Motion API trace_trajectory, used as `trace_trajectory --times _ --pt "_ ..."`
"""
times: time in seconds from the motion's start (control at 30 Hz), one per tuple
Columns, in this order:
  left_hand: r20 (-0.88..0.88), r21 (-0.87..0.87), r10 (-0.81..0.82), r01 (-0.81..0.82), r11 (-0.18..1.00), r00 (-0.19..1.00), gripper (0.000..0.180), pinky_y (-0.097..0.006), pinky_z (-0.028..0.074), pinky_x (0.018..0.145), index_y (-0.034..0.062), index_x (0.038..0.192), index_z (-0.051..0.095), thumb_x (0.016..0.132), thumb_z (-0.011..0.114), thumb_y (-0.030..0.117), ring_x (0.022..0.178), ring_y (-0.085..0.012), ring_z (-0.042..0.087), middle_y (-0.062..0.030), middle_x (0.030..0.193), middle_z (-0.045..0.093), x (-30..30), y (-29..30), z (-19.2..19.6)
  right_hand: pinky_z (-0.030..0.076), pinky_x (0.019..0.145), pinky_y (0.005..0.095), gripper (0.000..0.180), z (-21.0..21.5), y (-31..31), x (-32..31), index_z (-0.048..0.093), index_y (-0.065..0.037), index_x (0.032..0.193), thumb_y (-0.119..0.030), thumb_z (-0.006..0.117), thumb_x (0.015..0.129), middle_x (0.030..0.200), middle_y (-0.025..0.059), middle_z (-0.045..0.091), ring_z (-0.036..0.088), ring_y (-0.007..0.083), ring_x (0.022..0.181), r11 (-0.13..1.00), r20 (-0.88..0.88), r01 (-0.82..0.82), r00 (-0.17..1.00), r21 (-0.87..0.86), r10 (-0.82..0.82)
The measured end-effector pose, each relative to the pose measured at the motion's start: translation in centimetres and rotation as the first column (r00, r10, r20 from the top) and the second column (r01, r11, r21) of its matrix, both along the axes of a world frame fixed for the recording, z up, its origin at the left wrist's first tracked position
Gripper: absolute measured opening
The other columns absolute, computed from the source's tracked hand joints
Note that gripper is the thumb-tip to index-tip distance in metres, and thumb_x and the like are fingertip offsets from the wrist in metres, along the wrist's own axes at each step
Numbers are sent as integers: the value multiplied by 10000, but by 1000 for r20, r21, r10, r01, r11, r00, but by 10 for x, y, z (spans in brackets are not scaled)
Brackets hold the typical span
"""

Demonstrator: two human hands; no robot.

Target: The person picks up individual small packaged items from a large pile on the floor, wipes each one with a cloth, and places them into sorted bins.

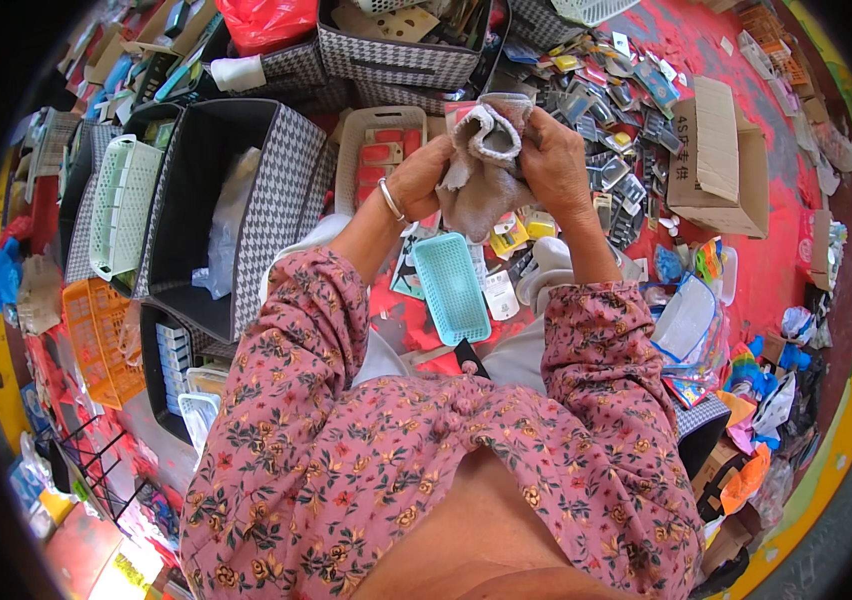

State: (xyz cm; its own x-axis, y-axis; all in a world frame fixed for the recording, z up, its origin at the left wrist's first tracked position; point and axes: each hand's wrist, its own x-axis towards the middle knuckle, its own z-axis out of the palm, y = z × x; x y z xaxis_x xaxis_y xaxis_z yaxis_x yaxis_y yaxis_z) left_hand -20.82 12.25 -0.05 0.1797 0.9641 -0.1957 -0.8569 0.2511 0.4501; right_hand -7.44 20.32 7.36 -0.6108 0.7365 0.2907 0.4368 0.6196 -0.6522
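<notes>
A bunched, greyish-beige cloth [486, 185] hangs between my two hands, its upper part folded into a loop. My left hand [420, 180], with a silver bangle at the wrist, grips its left side. On the other side my right hand [554, 165] has its fingers closed round the cloth's edge. A bit of something pink and clear shows behind the cloth near my left fingers; I cannot make out what it is. Below the hands, a light-blue plastic basket [451, 290] rests between my legs. Just beyond my left hand stands a cream basket [351, 150] with red packaged items.
Houndstooth storage boxes [291, 190] crowd the left, beside a pale-green basket [126, 205] and an orange basket [101, 340]. Many small packaged goods [636, 130] lie heaped at the right on red sheeting. An open cardboard box [716, 165] stands further right.
</notes>
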Motion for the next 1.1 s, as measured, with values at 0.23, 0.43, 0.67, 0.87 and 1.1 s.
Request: trace_trajectory --times 0.23,0.43,0.67,0.87,1.1 --pt "113 -117 405 -392 912 907 531 -432 460 804 -26 1041 461 815 467 454 955 -308 536 -200 1009 532 -23 6 8 464 649 255 238 5 52 45 588 19 876 49 466 673 807 66 598 565 134 697 773 -537 149 639 -616 -551" --pt "-230 -36 191 -205 978 954 277 -336 502 700 -57 934 499 777 562 162 780 -218 584 -136 864 573 -14 7 11 444 591 269 107 17 57 47 608 -9 788 -87 578 722 734 55 612 557 125 620 896 -415 445 815 -1 -405" --pt "-597 132 118 -48 990 793 249 -228 457 584 23 984 488 768 583 102 701 -112 560 -47 815 565 12 -4 15 443 550 384 143 -7 7 -11 572 -147 839 -164 546 700 739 83 521 551 296 635 958 20 -80 997 274 78" --pt "-362 -2 94 -101 995 927 377 -314 484 725 33 1029 483 807 539 332 779 -185 576 -92 873 577 -3 2 15 467 630 393 185 -12 49 33 608 -105 780 -232 488 719 741 132 607 590 313 713 901 475 228 787 369 -393" --pt "-201 -105 87 -110 988 976 544 -401 456 778 87 1114 445 870 219 517 926 -214 540 -84 1033 540 5 7 -9 432 615 338 157 2 20 -11 577 -49 809 -172 571 712 753 107 555 538 267 722 941 -29 40 999 336 -32"
